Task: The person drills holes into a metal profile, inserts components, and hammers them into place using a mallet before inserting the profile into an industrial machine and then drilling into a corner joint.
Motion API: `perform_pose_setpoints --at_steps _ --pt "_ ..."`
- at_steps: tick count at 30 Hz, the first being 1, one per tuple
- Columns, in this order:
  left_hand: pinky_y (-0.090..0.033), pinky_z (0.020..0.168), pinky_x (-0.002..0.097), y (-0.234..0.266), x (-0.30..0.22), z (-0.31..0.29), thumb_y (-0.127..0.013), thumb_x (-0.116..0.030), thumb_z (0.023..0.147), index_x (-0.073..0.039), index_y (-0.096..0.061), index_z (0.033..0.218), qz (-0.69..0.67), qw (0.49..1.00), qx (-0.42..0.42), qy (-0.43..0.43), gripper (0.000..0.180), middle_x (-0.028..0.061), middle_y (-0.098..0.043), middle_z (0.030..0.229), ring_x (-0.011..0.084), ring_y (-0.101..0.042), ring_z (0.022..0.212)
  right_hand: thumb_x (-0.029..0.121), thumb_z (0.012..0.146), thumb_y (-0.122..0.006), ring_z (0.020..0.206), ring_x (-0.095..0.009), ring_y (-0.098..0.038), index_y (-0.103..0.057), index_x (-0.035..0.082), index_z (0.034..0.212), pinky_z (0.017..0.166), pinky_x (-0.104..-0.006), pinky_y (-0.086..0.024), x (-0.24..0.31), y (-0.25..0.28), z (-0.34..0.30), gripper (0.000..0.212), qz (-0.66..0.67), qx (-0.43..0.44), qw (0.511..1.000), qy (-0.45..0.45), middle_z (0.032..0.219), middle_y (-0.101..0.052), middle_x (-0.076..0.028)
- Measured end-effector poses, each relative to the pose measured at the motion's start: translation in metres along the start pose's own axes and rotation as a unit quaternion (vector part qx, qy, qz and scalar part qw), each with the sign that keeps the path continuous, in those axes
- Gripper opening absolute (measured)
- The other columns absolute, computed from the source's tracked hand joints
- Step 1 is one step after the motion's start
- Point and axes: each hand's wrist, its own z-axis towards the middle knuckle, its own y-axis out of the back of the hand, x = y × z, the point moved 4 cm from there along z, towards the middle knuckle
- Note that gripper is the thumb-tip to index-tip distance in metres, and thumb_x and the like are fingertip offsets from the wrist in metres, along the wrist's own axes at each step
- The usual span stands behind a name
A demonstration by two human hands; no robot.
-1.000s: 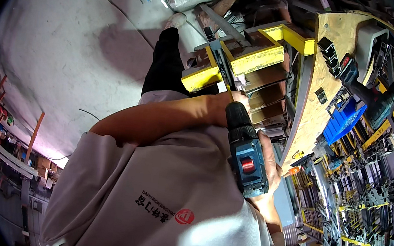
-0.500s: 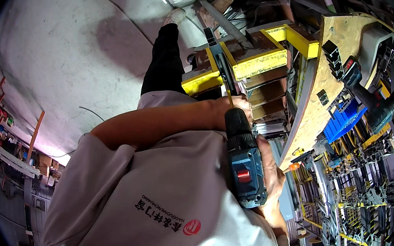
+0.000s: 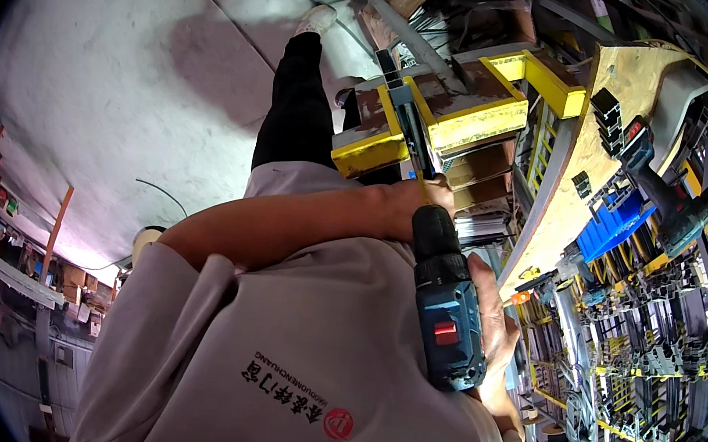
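Note:
My right hand (image 3: 496, 327) is wrapped round a dark blue-green cordless drill (image 3: 449, 321) with a black chuck and a red switch. The drill's thin golden bit (image 3: 419, 190) points away from me, at the near end of a dark metal profile (image 3: 414, 127). That profile lies across a yellow-edged stand (image 3: 476, 123). My left arm reaches across my body, and my left hand (image 3: 435, 194) is closed about the profile's near end, just beyond the chuck. The drill covers part of its fingers, and the bit's exact contact with the profile is hard to make out.
On the right, a wooden bench top (image 3: 568, 172) carries a second cordless drill (image 3: 676, 190), a blue bin (image 3: 614, 226) and short black profile pieces (image 3: 607, 119). Racks of long profiles (image 3: 657, 347) stand beyond. A cable (image 3: 221, 10) crosses the pale floor (image 3: 125, 69).
The whole view has shifted slightly, so the stand, bench and drill sit a little farther right and lower. Both hands keep their places at the drill and profile.

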Motion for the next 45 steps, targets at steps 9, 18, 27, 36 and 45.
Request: perform_pose_setpoints --at_steps 9,18,27,36,45 --pt "-0.053 0.079 0.0453 -0.009 0.004 0.004 -0.067 -0.025 0.078 -0.002 -0.070 0.079 -0.055 0.997 0.047 0.020 0.023 0.0175 -0.071 0.086 0.0338 -0.068 0.086 0.037 0.104 -0.067 0.073 -0.007 -0.065 -0.073 0.002 0.123 0.062 -0.0233 -0.052 -0.006 0.004 0.006 0.040 0.086 -0.074 0.978 -0.178 0.094 -0.074 -0.005" --pt "-0.051 0.075 0.0426 -0.025 0.002 0.001 -0.068 -0.028 0.068 -0.006 -0.071 0.065 -0.103 0.994 -0.009 0.045 0.022 0.0121 -0.067 0.068 0.0323 -0.066 0.073 0.048 0.104 -0.064 0.064 -0.007 -0.063 -0.077 0.003 0.105 0.056 -0.0227 -0.048 0.037 -0.018 0.010 0.047 -0.007 -0.112 0.964 -0.240 0.080 -0.072 -0.001" --pt "-0.054 0.066 0.0429 -0.006 0.000 0.004 -0.067 -0.024 0.081 -0.006 -0.072 0.072 -0.017 0.998 0.063 -0.010 0.022 0.0141 -0.070 0.073 0.0320 -0.069 0.074 0.038 0.101 -0.072 0.071 -0.011 -0.068 -0.072 0.001 0.120 0.063 -0.0270 -0.056 0.047 -0.012 0.011 0.041 -0.045 -0.093 0.938 -0.331 0.086 -0.074 -0.004" --pt "-0.048 0.065 0.0417 -0.011 -0.007 0.002 -0.066 -0.028 0.083 -0.010 -0.068 0.067 0.113 0.990 0.049 -0.063 0.024 0.0054 -0.066 0.062 0.0272 -0.067 0.061 0.005 0.084 -0.083 0.067 -0.026 -0.070 -0.052 -0.002 0.148 0.058 -0.0347 -0.057 0.034 0.007 -0.002 0.072 -0.409 0.126 0.893 0.138 0.084 -0.072 -0.015" --pt "-0.050 0.066 0.0418 -0.022 -0.007 0.005 -0.066 -0.027 0.080 -0.012 -0.068 0.067 0.128 0.989 0.031 -0.068 0.020 0.0053 -0.067 0.066 0.0257 -0.069 0.066 0.006 0.082 -0.082 0.063 -0.026 -0.068 -0.053 -0.001 0.147 0.055 -0.0355 -0.056 0.049 0.000 0.000 0.071 -0.434 0.132 0.881 0.135 0.084 -0.071 -0.015"
